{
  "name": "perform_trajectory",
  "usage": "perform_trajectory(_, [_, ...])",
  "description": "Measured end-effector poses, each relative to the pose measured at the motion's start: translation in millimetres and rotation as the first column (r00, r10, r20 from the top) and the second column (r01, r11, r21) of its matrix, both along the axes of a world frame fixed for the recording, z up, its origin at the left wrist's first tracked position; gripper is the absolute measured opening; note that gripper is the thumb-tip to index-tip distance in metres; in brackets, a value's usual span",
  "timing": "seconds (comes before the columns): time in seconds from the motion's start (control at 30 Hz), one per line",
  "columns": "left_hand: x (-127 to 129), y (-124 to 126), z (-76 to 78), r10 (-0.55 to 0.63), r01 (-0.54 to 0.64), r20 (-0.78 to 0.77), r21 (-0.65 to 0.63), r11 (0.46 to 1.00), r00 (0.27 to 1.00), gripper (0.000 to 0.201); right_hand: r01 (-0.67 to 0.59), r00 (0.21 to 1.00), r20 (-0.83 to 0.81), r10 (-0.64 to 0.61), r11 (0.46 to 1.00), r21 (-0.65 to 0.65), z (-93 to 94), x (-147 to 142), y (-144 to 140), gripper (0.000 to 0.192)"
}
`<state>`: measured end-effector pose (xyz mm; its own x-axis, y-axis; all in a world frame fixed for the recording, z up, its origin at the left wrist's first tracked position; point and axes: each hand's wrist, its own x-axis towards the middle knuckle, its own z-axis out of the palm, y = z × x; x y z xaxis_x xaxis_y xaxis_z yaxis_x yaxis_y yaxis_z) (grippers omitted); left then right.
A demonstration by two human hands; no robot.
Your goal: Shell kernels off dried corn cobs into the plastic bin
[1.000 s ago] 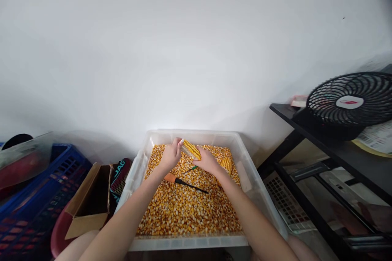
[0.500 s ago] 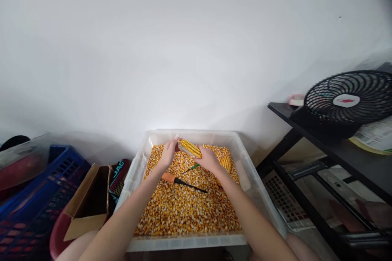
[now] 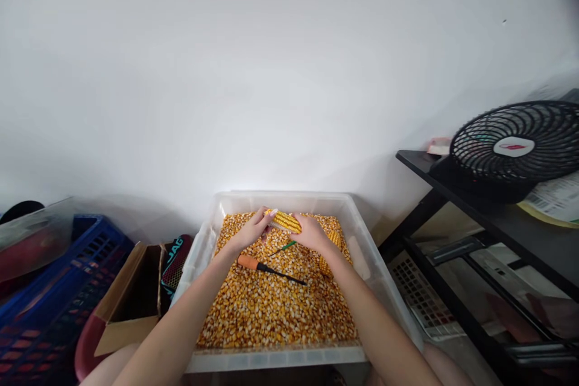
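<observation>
A yellow corn cob [image 3: 286,222] is held between my two hands above a bed of loose kernels [image 3: 271,313]. My left hand [image 3: 256,228] grips its left end, the thumb lying on top of the kernels. Around the right end my right hand [image 3: 312,233] is closed. A pale strip without kernels shows along the cob's lower side. Below the hands lies a screwdriver [image 3: 265,267] with an orange handle and dark shaft. Behind it is a thin green-handled tool [image 3: 286,246], partly buried. More corn cobs [image 3: 335,237] lie by my right wrist, partly hidden by the arm.
The kernels fill a translucent plastic tub [image 3: 278,363] against a white wall. At left stand an open cardboard box [image 3: 124,338] and a blue crate [image 3: 90,241]. A black fan [image 3: 513,146] sits on a dark shelf [image 3: 416,160] at right.
My left hand has shifted its grip on the cob, its thumb now across the top of the left end. The cob and both hands are slightly lower and further right.
</observation>
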<state>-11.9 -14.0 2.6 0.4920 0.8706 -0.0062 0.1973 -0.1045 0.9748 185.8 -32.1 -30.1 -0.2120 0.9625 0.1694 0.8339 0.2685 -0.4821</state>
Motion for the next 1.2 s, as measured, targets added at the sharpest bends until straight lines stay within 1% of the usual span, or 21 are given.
perform_trajectory(0.07, [0, 0, -2.5, -0.011, 0.010, 0.000, -0.059, 0.998, 1.000, 0.039, -0.018, 0.998, -0.059, 0.017, 1.000, -0.018, -3.2, 0, 1, 0.031])
perform_trajectory(0.13, [-1, 1, -5.2, -0.021, 0.022, 0.012, -0.088, 0.996, 1.000, 0.038, -0.036, 0.993, -0.114, 0.032, 0.999, -0.030, -6.3, 0, 2, 0.031])
perform_trajectory(0.2, [-1, 1, -6.8, -0.028, 0.029, 0.020, -0.071, 0.997, 0.999, 0.037, -0.070, 0.982, -0.180, 0.062, 0.997, -0.039, -8.4, 1, 3, 0.034])
perform_trajectory(0.3, [0, -1, -4.3, -0.041, 0.041, 0.005, 0.008, 0.999, 0.999, 0.035, -0.092, 0.970, -0.231, 0.079, 0.995, -0.045, -8.5, 2, 3, 0.039])
perform_trajectory(0.37, [0, -3, -0.3, -0.060, 0.061, -0.018, 0.053, 0.997, 0.998, 0.034, -0.071, 0.978, -0.201, 0.063, 0.997, -0.036, -6.8, 3, 3, 0.040])
perform_trajectory(0.43, [1, -5, 3.3, -0.049, 0.051, -0.034, 0.067, 0.996, 0.998, 0.034, -0.036, 0.992, -0.125, 0.033, 0.999, -0.023, -4.1, 3, 2, 0.039])
perform_trajectory(0.57, [5, -6, 4.1, 0.079, -0.079, -0.021, 0.032, 0.996, 0.997, 0.036, 0.039, 0.996, 0.083, -0.038, 0.999, -0.011, 2.4, -1, -1, 0.035])
perform_trajectory(0.63, [7, -6, 2.4, 0.107, -0.107, -0.014, 0.032, 0.994, 0.994, 0.036, 0.046, 0.990, 0.137, -0.045, 0.999, -0.011, 5.2, -3, -2, 0.035])
perform_trajectory(0.7, [7, -6, 0.9, 0.081, -0.080, -0.014, 0.045, 0.996, 0.997, 0.035, 0.036, 0.989, 0.142, -0.034, 0.999, -0.008, 7.4, -2, -3, 0.035])
perform_trajectory(0.87, [1, -4, 1.4, -0.028, 0.032, -0.060, 0.060, 0.998, 0.998, 0.032, -0.011, 0.998, 0.064, 0.012, 1.000, -0.017, 9.2, 4, -2, 0.034])
perform_trajectory(0.97, [-3, -4, 4.9, -0.106, 0.114, -0.087, 0.083, 0.990, 0.991, 0.030, -0.002, 0.997, 0.081, 0.003, 1.000, -0.010, 9.9, 4, -2, 0.031])
perform_trajectory(1.0, [-3, -4, 5.8, -0.116, 0.123, -0.086, 0.084, 0.989, 0.990, 0.030, 0.013, 0.995, 0.100, -0.012, 1.000, -0.007, 10.5, 3, -2, 0.032])
perform_trajectory(1.07, [-1, -5, 6.6, -0.074, 0.079, -0.074, 0.071, 0.994, 0.995, 0.033, 0.051, 0.988, 0.147, -0.050, 0.999, -0.006, 12.1, -1, -3, 0.032])
perform_trajectory(1.13, [3, -5, 5.7, 0.031, -0.028, -0.047, 0.059, 0.998, 0.998, 0.035, 0.087, 0.978, 0.193, -0.084, 0.996, -0.004, 14.0, -5, -5, 0.033])
perform_trajectory(1.2, [5, -5, 4.0, 0.095, -0.094, -0.014, 0.056, 0.994, 0.995, 0.036, 0.099, 0.971, 0.218, -0.096, 0.995, -0.003, 15.7, -9, -6, 0.034])
